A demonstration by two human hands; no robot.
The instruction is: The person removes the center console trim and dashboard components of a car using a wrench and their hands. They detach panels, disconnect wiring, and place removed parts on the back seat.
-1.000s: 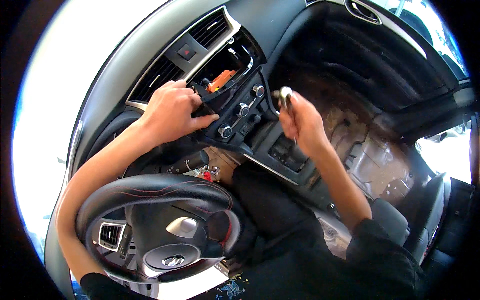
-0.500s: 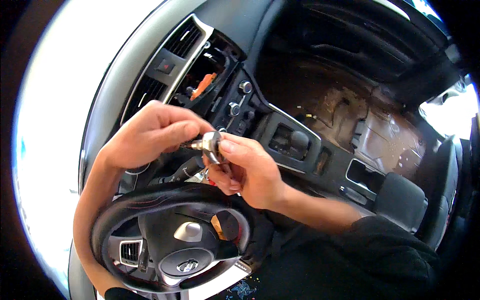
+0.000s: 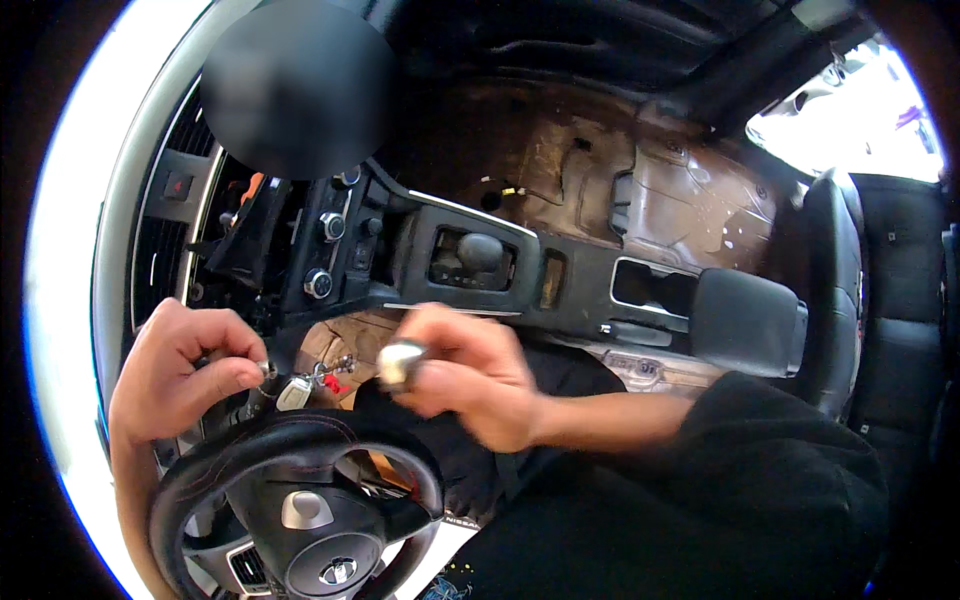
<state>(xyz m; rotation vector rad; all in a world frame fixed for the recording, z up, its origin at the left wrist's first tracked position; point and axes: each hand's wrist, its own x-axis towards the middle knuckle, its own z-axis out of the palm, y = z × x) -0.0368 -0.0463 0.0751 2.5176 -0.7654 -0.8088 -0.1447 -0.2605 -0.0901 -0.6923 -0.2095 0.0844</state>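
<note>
The person wears a black top [image 3: 650, 525], its fabric plain and matte over most of the lower right of the frame. Its loose right sleeve [image 3: 785, 450] is short, ending around the elbow, with soft folds. At the bottom edge, left of centre, a small printed pattern [image 3: 448, 588] shows blue linework and yellow specks. Black trousers [image 3: 585, 375] show near the middle. Both forearms are bare, as are the left grip [image 3: 183, 370], with a short thumbnail, and the right grip [image 3: 468, 375], which is blurred.
</note>
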